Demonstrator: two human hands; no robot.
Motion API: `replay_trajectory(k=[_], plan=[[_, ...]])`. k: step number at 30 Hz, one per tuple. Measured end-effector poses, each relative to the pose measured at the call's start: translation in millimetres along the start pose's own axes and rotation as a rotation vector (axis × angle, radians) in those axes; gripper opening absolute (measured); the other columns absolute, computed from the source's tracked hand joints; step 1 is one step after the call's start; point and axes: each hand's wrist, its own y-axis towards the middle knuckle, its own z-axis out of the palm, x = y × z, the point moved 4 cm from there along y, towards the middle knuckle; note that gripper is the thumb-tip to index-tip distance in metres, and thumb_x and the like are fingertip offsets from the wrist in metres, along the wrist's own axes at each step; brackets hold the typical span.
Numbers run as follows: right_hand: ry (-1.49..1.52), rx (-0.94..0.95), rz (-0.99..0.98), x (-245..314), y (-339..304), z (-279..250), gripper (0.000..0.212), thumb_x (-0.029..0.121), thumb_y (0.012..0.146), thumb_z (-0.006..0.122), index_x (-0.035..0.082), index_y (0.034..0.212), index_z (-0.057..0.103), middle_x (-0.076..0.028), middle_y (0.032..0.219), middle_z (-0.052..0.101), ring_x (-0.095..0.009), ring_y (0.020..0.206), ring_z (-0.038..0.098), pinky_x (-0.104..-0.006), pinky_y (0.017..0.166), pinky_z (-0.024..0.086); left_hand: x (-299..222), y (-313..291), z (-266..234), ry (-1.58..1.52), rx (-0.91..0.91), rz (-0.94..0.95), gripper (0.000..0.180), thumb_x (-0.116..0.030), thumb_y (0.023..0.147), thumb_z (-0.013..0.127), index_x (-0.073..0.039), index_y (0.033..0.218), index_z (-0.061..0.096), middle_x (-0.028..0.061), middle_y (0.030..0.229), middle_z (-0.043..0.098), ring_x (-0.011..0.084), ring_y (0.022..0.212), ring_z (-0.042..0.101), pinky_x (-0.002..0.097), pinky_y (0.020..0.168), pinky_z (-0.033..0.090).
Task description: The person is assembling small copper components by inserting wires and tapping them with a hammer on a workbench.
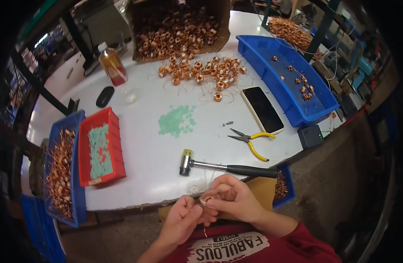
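Close to my body, just off the near table edge, both hands meet around a small copper-wound coil (208, 200). My right hand (237, 200) pinches the coil between thumb and fingers. Right beside it, my left hand (183, 220) is closed, its fingertips against the coil's lower side; what they grip is partly hidden. A thin wire end hangs below the left fingers. On the table beyond lies a hammer (210, 165) with a black handle and a yellow-tipped head. Yellow-handled pliers (249, 139) rest open farther right. Small pale green squares (177, 121) are spread mid-table.
A carton (227, 26) spills many coils onto the table. A blue tray (271, 83) with several coils and a phone (262, 109) are at right. A red bin (118, 144) of green squares and a blue bin (80, 193) of coils stand left, near a bottle (112, 65).
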Motion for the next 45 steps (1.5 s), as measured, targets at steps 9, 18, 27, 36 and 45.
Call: replay_trajectory(k=[9, 18, 27, 36, 45], plan=[[0.142, -0.169, -0.093, 45.7, -18.7, -18.6, 0.03, -0.006, 0.085, 0.056, -0.001, 0.11, 0.041, -0.019, 0.098, 0.059, -0.033, 0.09, 0.064, -0.0384, 0.076, 0.057, 1.9, -5.4, -8.0, 0.274, -0.048, -0.013, 0.009, -0.008, 0.096, 0.044, -0.003, 0.098, 0.036, 0.0233, 0.108, 0.058, 0.0224, 0.091, 0.058, 0.0276, 0.08, 0.046], [-0.425, -0.525, -0.538, 112.3, -35.3, -52.9, 0.025, -0.004, 0.083, 0.056, 0.0, 0.105, 0.046, -0.013, 0.093, 0.055, -0.016, 0.074, 0.054, -0.0241, 0.064, 0.051, 4.9, -2.9, -4.3, 0.308, -0.074, -0.031, 0.008, -0.01, 0.095, 0.048, -0.004, 0.096, 0.042, 0.0233, 0.103, 0.058, 0.0228, 0.083, 0.058, 0.0292, 0.077, 0.047], [-1.271, -0.965, -1.645, 227.7, -88.0, -7.5, 0.027, -0.004, 0.085, 0.055, 0.001, 0.11, 0.046, -0.01, 0.102, 0.055, -0.016, 0.087, 0.055, -0.0268, 0.08, 0.047, 6.3, 3.5, -3.6, 0.297, -0.045, -0.092, 0.007, -0.01, 0.095, 0.047, -0.005, 0.095, 0.043, 0.0217, 0.102, 0.058, 0.02, 0.082, 0.057, 0.0268, 0.075, 0.047], [-1.849, -1.3, -1.081, 292.3, -27.8, -75.7, 0.013, 0.004, 0.085, 0.057, 0.004, 0.097, 0.053, -0.009, 0.095, 0.058, -0.021, 0.081, 0.056, -0.0343, 0.075, 0.046, 4.1, -1.7, -11.1, 0.4, 0.008, -0.097, 0.009, -0.015, 0.096, 0.048, -0.006, 0.095, 0.044, 0.0183, 0.104, 0.06, 0.0159, 0.081, 0.056, 0.0248, 0.076, 0.047], [-1.942, -0.848, -0.986, 234.2, 25.9, -65.2, 0.007, 0.007, 0.08, 0.06, 0.003, 0.078, 0.055, -0.009, 0.077, 0.057, -0.026, 0.071, 0.053, -0.035, 0.068, 0.043, 1.7, -3.0, -11.4, 0.428, -0.019, -0.11, 0.01, -0.015, 0.097, 0.048, -0.006, 0.094, 0.043, 0.018, 0.102, 0.06, 0.0154, 0.081, 0.055, 0.0243, 0.075, 0.047]])
